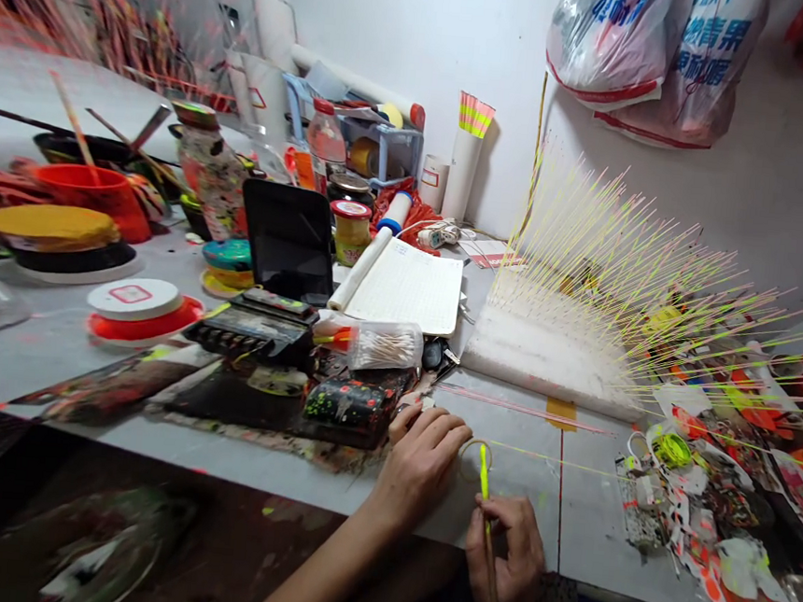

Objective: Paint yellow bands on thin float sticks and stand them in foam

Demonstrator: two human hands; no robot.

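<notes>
My right hand (511, 540) pinches a thin-handled paintbrush (485, 482) near its bristles, which are coated in bright yellow paint. The brush tip overlaps a thin ring (464, 452) at the table's front edge. My left hand (427, 453) is closed, its fingers curled down beside a black, paint-spotted cylinder (354, 402); whatever lies under the fingertips is hidden. From near that hand a thin yellow stick (556, 460) runs right across the table. Several pink sticks (525, 407) lie just behind it.
A white foam block (552, 352) bristles with upright pink-and-yellow sticks. Paint-stained scraps (700, 496) are heaped at right. Behind my left hand are a cotton swab box (387, 347), an open notebook (403, 287) and a propped phone (287, 239). Paint pots, including a red cup (94, 194), crowd the left.
</notes>
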